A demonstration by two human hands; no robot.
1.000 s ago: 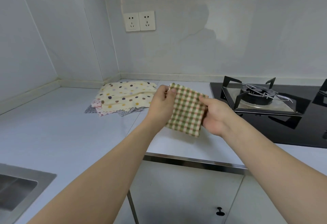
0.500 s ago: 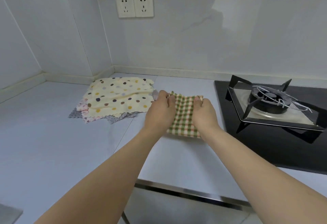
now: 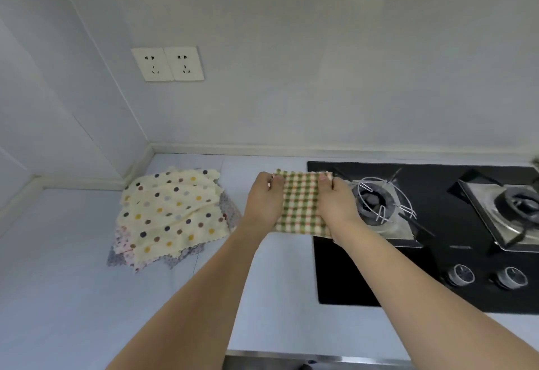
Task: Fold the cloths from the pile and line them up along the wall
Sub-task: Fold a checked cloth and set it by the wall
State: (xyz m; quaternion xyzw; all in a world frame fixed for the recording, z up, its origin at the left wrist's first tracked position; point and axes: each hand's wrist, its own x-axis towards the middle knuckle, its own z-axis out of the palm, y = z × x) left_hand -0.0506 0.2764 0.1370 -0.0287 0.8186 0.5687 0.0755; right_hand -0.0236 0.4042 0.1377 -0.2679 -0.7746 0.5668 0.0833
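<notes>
Wall (image 3: 320, 92): pale and glossy, it runs along the back of the counter and meets a side wall at the far left corner.
Counter (image 3: 73, 296): light grey-blue worktop with a low raised strip where it joins the wall.
Hob (image 3: 364, 276): black glass, set into the counter on the right; 2 burners with metal pan supports and 2 round knobs near its front edge.
Pile of cloths (image 3: 172, 215): lies loosely stacked near the corner, left of the hands; the top cloth is cream with coloured dots, and pink and grey patterned edges stick out beneath it.
Checked cloth (image 3: 300, 203): green, cream and orange check, folded to a small rectangle; it sits between the pile and the hob, its right edge over the hob's left edge, its far edge near the wall but not touching it. Whether it lies flat on the counter cannot be told.
Left hand (image 3: 264, 200): grips the cloth's left side, fingers curled over the far left corner.
Right hand (image 3: 335, 203): grips the cloth's right side, fingertips curled on the far right corner, just beside the nearer burner.
Sockets (image 3: 167, 63): 2 cream outlets side by side on the wall, above the pile.
</notes>
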